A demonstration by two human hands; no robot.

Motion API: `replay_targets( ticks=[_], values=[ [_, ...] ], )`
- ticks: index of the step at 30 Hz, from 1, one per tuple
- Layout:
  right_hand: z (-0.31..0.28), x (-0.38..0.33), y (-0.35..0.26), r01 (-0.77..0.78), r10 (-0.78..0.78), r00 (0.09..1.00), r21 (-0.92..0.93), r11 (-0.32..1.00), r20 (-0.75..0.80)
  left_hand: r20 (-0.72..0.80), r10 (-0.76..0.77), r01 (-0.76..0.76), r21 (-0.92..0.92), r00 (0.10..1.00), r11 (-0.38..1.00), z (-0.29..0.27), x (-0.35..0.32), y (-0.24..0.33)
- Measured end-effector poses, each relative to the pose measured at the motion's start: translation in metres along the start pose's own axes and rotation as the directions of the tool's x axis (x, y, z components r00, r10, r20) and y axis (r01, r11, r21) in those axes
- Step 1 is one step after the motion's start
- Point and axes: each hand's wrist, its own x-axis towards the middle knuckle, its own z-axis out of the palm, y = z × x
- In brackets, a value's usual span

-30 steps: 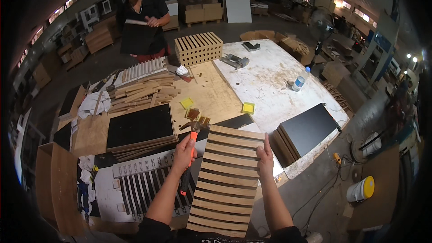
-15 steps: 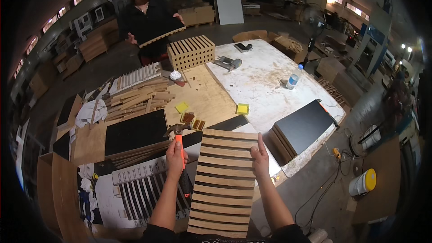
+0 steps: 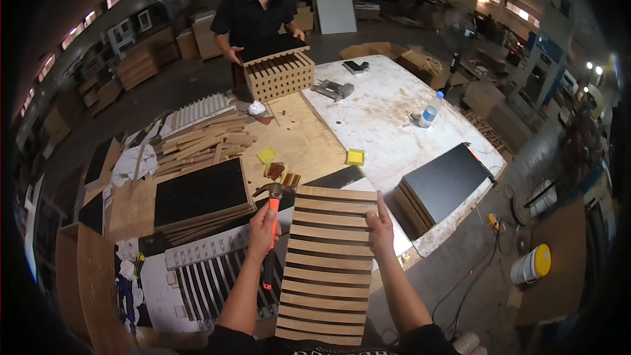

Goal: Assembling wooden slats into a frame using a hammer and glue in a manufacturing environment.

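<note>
Two hands on one slat panel (image 3: pixel 327 263), mine. Left hand (image 3: pixel 263 231) grips the panel's left edge and also wraps the orange handle of a hammer (image 3: pixel 271 220), head up near the panel's top left corner, handle running down past my palm. Right hand (image 3: pixel 380 230) clamps the right edge, fingers curled on it, index finger sticking up. Panel is light wood strips on a dark backing, held in front of me over the near edge of the table (image 3: pixel 394 125), long side pointing away from me, slightly tilted. Under my left arm lies a white slatted piece (image 3: pixel 217 269) with dark gaps. Left of the hammer sits a stack of black boards (image 3: pixel 200 194), flat. Right of the panel, another black stack (image 3: pixel 444 181) rests at the table's corner, well apart from my right hand. Beyond the panel: two yellow pads (image 3: pixel 355 156) and (image 3: pixel 267 154), small brown blocks (image 3: pixel 281 174) between them. Loose wood strips (image 3: pixel 197 141) are piled farther left. Far side of the table, a person in a black shirt (image 3: pixel 256 16) holds a slatted wood box (image 3: pixel 279 73) with both hands. Nail gun (image 3: pixel 332 90) lies right of that box, a water bottle (image 3: pixel 428 114) stands toward the right edge. White bucket with a yellow lid (image 3: pixel 534 264) is on the floor, right.
</note>
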Motion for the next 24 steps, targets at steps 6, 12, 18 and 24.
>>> replay_targets(
  ticks=[6, 12, 18, 24],
  values=[
    [0.013, -0.002, -0.005, 0.016, -0.017, 1.000, -0.046, 0.999, -0.002, -0.060, -0.040, 0.037, -0.054, 0.997, 0.998, -0.020, -0.012, -0.027],
    [0.016, -0.003, -0.018, -0.020, 0.019, 1.000, 0.017, 1.000, 0.004, -0.006, -0.091, 0.091, 0.083, 0.996, 0.992, -0.018, -0.019, -0.035],
    [0.014, -0.004, -0.016, -0.072, 0.064, 0.989, 0.054, 0.996, 0.130, 0.111, 0.157, -0.166, 0.075, 0.981, 0.983, 0.010, -0.020, -0.002],
    [0.024, -0.018, -0.019, -0.105, 0.051, 0.986, 0.355, 0.929, 0.159, 0.191, 0.075, 0.001, -0.373, 0.979, 0.928, 0.031, -0.028, 0.008]
  ],
)
